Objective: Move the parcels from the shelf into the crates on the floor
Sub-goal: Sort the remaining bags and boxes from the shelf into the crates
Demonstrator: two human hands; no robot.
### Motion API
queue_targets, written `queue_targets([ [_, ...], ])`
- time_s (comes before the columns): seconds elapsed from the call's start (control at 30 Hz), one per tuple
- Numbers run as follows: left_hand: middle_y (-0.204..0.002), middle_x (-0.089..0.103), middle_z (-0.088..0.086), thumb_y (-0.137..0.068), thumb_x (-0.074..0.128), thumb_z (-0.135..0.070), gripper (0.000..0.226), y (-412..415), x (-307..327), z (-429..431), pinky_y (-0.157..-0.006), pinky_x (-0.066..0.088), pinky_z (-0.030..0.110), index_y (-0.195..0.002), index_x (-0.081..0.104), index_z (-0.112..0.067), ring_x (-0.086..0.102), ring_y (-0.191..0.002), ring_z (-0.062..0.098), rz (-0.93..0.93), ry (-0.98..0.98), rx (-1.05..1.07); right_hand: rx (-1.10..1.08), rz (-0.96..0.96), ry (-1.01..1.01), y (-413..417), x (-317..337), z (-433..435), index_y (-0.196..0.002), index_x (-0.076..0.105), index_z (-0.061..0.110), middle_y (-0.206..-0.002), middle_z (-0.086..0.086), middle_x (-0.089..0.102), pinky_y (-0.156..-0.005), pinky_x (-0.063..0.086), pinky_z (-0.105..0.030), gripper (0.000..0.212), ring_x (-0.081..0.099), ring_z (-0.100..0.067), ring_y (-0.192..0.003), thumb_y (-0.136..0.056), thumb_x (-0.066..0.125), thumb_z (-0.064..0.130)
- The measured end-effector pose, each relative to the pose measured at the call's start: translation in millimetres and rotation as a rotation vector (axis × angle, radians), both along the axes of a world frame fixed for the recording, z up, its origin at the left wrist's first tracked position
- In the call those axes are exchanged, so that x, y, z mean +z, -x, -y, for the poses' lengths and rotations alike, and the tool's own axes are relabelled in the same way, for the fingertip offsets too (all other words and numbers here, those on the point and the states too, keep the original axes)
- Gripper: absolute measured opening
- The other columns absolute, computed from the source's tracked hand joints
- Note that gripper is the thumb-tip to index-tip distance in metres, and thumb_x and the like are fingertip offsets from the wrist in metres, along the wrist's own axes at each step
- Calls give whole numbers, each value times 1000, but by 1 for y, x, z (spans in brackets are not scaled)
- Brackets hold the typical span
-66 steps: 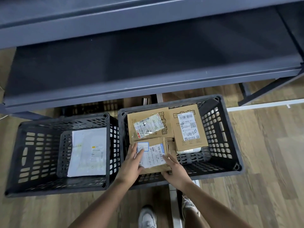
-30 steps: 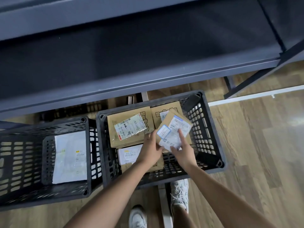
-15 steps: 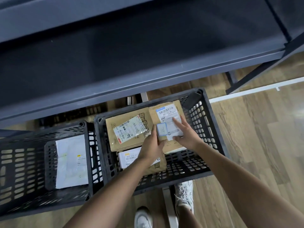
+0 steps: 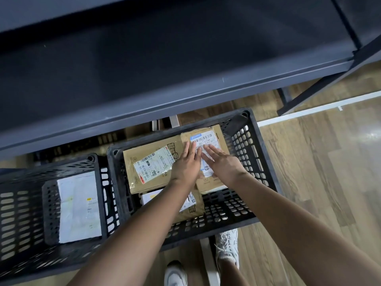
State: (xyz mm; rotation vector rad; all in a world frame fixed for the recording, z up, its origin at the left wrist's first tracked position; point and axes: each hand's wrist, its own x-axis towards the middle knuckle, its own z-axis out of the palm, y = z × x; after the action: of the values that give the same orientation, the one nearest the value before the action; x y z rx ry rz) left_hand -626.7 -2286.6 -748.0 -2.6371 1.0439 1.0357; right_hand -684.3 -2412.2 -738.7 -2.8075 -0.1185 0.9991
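Two black slotted crates stand on the floor below a dark shelf point(image 4: 165, 58). In the right crate point(image 4: 261, 162) a small brown parcel point(image 4: 208, 139) with a white label lies flat on top of another box at the back right. My left hand point(image 4: 186, 164) and my right hand point(image 4: 220, 162) both lie flat on it with straight fingers. Beside it on the left is a larger brown parcel point(image 4: 148, 166). A third brown parcel point(image 4: 191, 207) shows under my left forearm. The left crate point(image 4: 22, 213) holds a white flat mailer point(image 4: 79, 205).
The shelf board above the crates shows no parcels. Its metal leg point(image 4: 321, 89) stands at the right. Wooden floor point(image 4: 329, 172) stretches to the right with a white strip point(image 4: 309, 111) across it. My shoes point(image 4: 226, 248) are near the crate's front edge.
The small parcel went from the crate's front, was lifted and turned, and now lies on the back-right box. Both hands went from holding it to lying flat on it.
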Motion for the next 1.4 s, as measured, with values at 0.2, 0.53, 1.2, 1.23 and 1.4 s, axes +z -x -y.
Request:
queue_targets([
  [0.2, -157, -20, 5, -89, 60, -31, 91, -4, -1, -5, -102, 44, 42, -151, -5, -12, -19, -144, 23, -57, 37, 13, -36, -51, -25, -2, 7, -1, -150, -10, 18, -156, 0, -21, -116, 7, -25, 78, -14, -13, -145, -97, 48, 17],
  [0.53, -155, -18, 15, -96, 52, -20, 76, 10, -3, -14, -117, 14, 32, -150, 0, -3, -21, -141, 23, -22, 196, 77, -42, 21, 11, 7, -2, -2, -150, -7, 22, -155, -4, -23, -106, 38, -32, 71, -17, -15, -144, -100, 41, 9],
  [1.2, -125, 54, 2, -95, 47, -25, 42, 1, 103, -41, -87, 50, 38, -136, 40, -20, 55, -117, 24, 98, 165, 88, -140, 50, -53, -9, 119, -15, -142, 29, 8, -128, -14, 55, -75, 44, -35, 52, 56, -30, -112, -99, 41, 34],
  [1.23, -124, 55, 2, -95, 47, -27, 42, 0, 124, -45, -86, 51, 38, -136, 41, -20, 56, -116, 25, 102, 155, 96, -146, 73, -60, -8, 138, -17, -139, 34, 8, -124, -14, 56, -75, 43, -34, 48, 56, -30, -110, -99, 41, 35],
  [1.4, -126, 56, 2, -96, 45, -34, 35, -12, 255, -52, -85, 50, 36, -126, 50, -19, 56, -115, 24, 167, 179, 76, -166, 171, -102, -7, 258, -20, -138, 37, 14, -127, -13, 56, -84, 46, -38, 47, 53, -30, -116, -97, 44, 37],
])
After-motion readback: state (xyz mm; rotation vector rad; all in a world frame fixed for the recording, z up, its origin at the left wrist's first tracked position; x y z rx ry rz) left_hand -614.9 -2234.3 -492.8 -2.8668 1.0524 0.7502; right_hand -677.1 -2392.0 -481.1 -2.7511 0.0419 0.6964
